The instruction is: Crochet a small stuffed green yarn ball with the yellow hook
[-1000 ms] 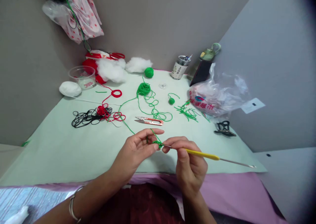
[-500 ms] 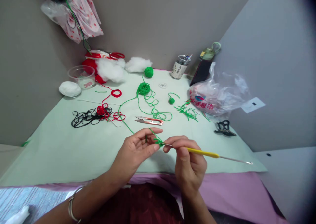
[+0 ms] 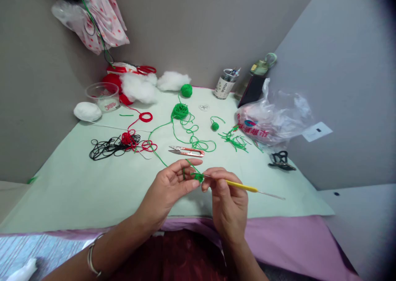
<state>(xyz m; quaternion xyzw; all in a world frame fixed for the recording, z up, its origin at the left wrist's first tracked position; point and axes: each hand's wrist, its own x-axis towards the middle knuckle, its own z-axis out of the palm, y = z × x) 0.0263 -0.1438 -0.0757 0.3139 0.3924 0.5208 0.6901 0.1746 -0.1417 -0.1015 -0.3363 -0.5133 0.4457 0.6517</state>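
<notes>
Between its thumb and fingers, my left hand (image 3: 168,190) pinches a small piece of green crochet work (image 3: 198,177). Green yarn runs over the raised left index finger and back to a loose green tangle (image 3: 180,111). Closed like a pen grip, my right hand (image 3: 229,202) holds a crochet hook (image 3: 243,185) with a yellow handle and metal ends. The hook's near tip meets the green piece; fingers partly hide whether it is inside a loop. Just beyond both hands lie orange-handled thread snips (image 3: 187,151).
Black yarn (image 3: 108,147) and red yarn (image 3: 126,138) lie left. White stuffing (image 3: 139,88) and a clear tub (image 3: 103,97) stand at the back. Green yarn scraps (image 3: 235,140), a plastic bag (image 3: 272,116), a hair claw (image 3: 281,161) and a pen can (image 3: 225,84) are right.
My right hand has moved left, drawing closer to my left hand, and the hook has shifted with it. The green piece has turned a little, showing more of its face.
</notes>
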